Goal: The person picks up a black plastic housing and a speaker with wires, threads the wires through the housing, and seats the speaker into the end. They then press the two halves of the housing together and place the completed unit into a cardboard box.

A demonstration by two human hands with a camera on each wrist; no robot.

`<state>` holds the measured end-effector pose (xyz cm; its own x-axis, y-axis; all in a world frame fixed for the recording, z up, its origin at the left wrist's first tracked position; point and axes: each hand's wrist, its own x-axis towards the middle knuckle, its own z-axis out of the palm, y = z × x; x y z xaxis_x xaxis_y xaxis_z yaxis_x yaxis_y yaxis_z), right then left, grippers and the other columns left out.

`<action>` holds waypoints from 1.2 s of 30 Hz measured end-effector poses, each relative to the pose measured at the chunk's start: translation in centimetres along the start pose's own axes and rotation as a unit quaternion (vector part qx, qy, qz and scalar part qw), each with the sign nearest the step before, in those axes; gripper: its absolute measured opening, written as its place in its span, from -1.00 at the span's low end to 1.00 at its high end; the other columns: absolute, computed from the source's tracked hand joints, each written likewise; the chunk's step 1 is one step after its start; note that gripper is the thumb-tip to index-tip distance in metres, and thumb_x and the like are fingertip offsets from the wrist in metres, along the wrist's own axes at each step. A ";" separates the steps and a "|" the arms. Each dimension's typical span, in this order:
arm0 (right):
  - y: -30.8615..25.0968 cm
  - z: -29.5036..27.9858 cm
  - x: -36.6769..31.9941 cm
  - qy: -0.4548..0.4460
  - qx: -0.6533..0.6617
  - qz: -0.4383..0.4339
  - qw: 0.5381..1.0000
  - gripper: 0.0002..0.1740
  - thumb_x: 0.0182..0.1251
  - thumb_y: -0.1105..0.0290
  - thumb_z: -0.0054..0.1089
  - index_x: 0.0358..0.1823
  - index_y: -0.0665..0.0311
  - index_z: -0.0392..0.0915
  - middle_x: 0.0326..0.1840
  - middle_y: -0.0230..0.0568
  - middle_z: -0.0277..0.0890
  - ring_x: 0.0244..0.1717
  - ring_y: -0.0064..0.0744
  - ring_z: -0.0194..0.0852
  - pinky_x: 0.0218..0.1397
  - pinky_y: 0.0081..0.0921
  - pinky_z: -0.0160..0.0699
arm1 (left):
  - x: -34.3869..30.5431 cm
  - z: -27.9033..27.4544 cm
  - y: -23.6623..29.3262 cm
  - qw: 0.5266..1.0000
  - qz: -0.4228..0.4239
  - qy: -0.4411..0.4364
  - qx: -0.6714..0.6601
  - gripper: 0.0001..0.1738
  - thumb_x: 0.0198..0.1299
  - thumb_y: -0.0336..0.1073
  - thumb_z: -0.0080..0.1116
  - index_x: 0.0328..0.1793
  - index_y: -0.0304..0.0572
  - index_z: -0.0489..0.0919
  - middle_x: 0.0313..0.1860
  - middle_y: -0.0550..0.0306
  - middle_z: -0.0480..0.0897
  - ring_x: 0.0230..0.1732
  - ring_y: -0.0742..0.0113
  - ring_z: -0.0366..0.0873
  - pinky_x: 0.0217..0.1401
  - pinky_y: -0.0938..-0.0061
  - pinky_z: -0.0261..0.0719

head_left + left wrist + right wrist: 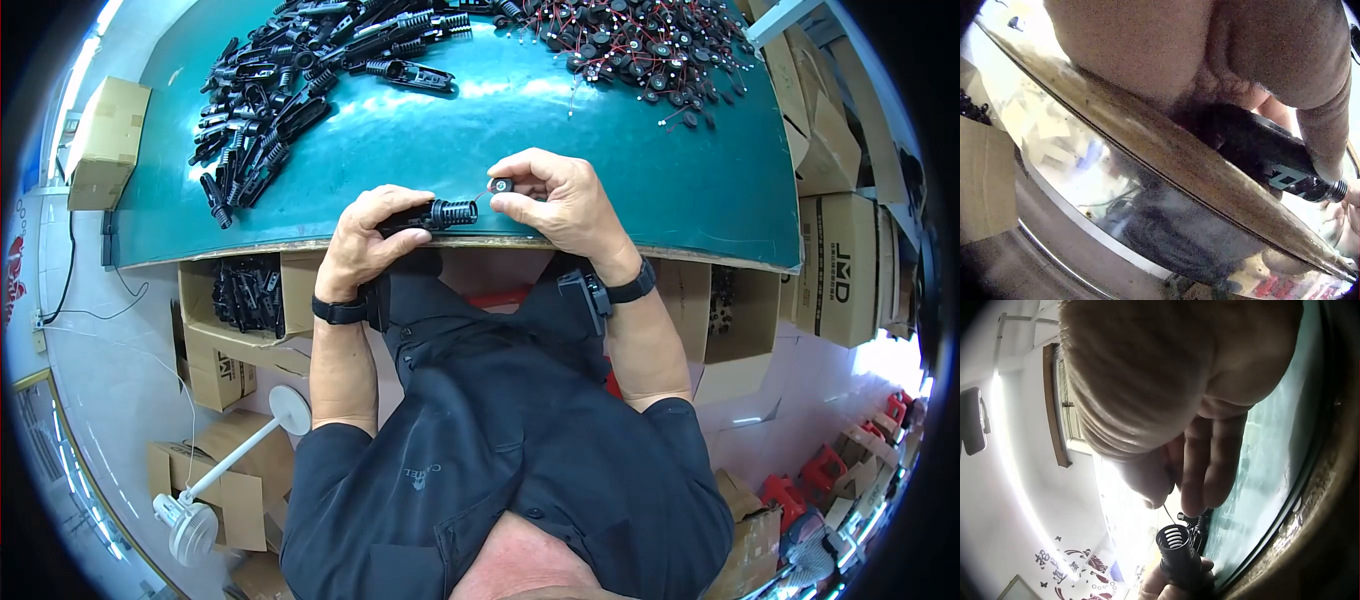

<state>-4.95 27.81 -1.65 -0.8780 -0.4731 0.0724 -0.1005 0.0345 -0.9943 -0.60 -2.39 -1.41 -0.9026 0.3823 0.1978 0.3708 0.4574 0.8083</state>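
Note:
My left hand [365,235] grips a black plastic housing [455,213] near the table's front edge, its ribbed, open end pointing right. In the left wrist view, a pale printed mark shows on the side of this housing [1254,140]. My right hand [570,205] pinches a small round black part [502,185] between thumb and forefinger, just beyond the ribbed end. A thin wire [1169,514] runs from the right fingertips toward the coil-like slotted mouth of the housing [1174,540] in the right wrist view. The fingers mostly hide the small part there.
Many similar black housings [300,75] lie heaped at the back left of the green table [480,140]. Black discs with red wires [650,50] form a pile at the back right. Cardboard boxes [840,265] stand around, some under the table edge. A white fan-like stand [235,460] is at lower left.

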 end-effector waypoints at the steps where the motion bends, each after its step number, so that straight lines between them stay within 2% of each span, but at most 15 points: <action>1: 0.1 0.1 0.0 0.004 -0.007 -0.007 1.000 -0.70 0.42 0.56 0.56 0.14 0.40 0.77 -0.06 -0.31 0.82 -0.08 -0.68 0.76 0.01 -0.66 0.77 | 0.0 0.0 0.0 1.000 0.006 0.001 0.006 -0.47 0.14 -0.38 0.65 0.27 -0.26 0.79 0.07 -0.07 0.84 0.09 0.03 0.79 0.22 0.26 0.70; 11: 1.1 1.1 -0.4 0.001 -0.017 -0.015 1.000 -0.70 0.35 0.59 0.59 0.09 0.38 0.78 -0.19 -0.41 0.75 -0.27 -0.78 0.63 -0.20 -0.72 0.64 | 0.1 0.2 -0.2 1.000 0.013 0.017 0.002 -0.45 0.07 -0.40 0.67 0.24 -0.23 0.80 0.03 -0.05 0.84 0.04 0.03 0.80 0.16 0.26 0.72; 15: 0.7 1.3 -0.5 -0.002 -0.011 0.011 1.000 -0.73 0.34 0.59 0.60 0.04 0.38 0.79 -0.21 -0.40 0.74 -0.28 -0.79 0.61 -0.23 -0.73 0.60 | 0.0 0.2 -0.3 1.000 0.015 0.022 0.002 -0.45 0.05 -0.41 0.68 0.23 -0.21 0.81 0.01 -0.04 0.84 0.03 0.03 0.80 0.15 0.25 0.72; 20: 0.9 1.7 -0.6 0.004 -0.049 0.003 0.999 -0.69 0.31 0.57 0.63 0.07 0.38 0.80 -0.22 -0.40 0.73 -0.30 -0.78 0.60 -0.27 -0.71 0.57 | 0.0 0.3 -0.3 0.999 0.018 0.027 0.002 -0.45 0.03 -0.41 0.69 0.22 -0.19 0.81 0.00 -0.03 0.85 0.01 0.02 0.79 0.14 0.25 0.72; 23: 1.3 1.9 -0.6 0.015 -0.084 -0.077 0.993 -0.61 0.27 0.56 0.65 0.13 0.37 0.80 -0.23 -0.38 0.71 -0.33 -0.76 0.59 -0.28 -0.69 0.56 | 0.0 0.4 -0.3 0.999 0.023 0.030 0.004 -0.45 0.03 -0.40 0.70 0.22 -0.19 0.81 -0.01 -0.03 0.85 0.01 0.02 0.79 0.13 0.25 0.72; 27: 1.6 2.5 -0.5 0.028 -0.113 -0.126 0.985 -0.55 0.25 0.53 0.67 0.18 0.34 0.80 -0.22 -0.36 0.70 -0.34 -0.73 0.59 -0.28 -0.66 0.57 | -0.1 0.4 -0.5 0.999 0.028 0.035 0.007 -0.44 0.02 -0.39 0.71 0.22 -0.18 0.82 -0.01 -0.03 0.85 0.01 0.02 0.79 0.12 0.25 0.72; 31: 0.9 2.9 -0.5 0.029 -0.078 -0.063 0.995 -0.62 0.26 0.50 0.68 0.09 0.35 0.80 -0.25 -0.34 0.69 -0.34 -0.68 0.62 -0.27 -0.64 0.60 | -0.1 0.4 -0.5 0.999 0.026 0.036 0.001 -0.45 0.02 -0.39 0.71 0.21 -0.18 0.82 -0.01 -0.03 0.85 0.01 0.03 0.80 0.13 0.25 0.72; 36: 0.2 2.6 -0.5 0.016 -0.095 -0.011 0.995 -0.68 0.26 0.47 0.69 0.00 0.36 0.79 -0.28 -0.33 0.70 -0.33 -0.64 0.65 -0.26 -0.62 0.63 | -0.1 0.2 -0.4 0.999 0.028 0.026 -0.007 -0.45 0.01 -0.40 0.72 0.20 -0.20 0.83 0.00 -0.03 0.85 0.02 0.05 0.80 0.14 0.27 0.72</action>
<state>-3.33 25.81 -2.13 -0.8886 -0.4481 0.0984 -0.2029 0.1916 -0.9603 -0.61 -2.44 -1.90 -0.8906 0.3642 0.2724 0.4191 0.4246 0.8026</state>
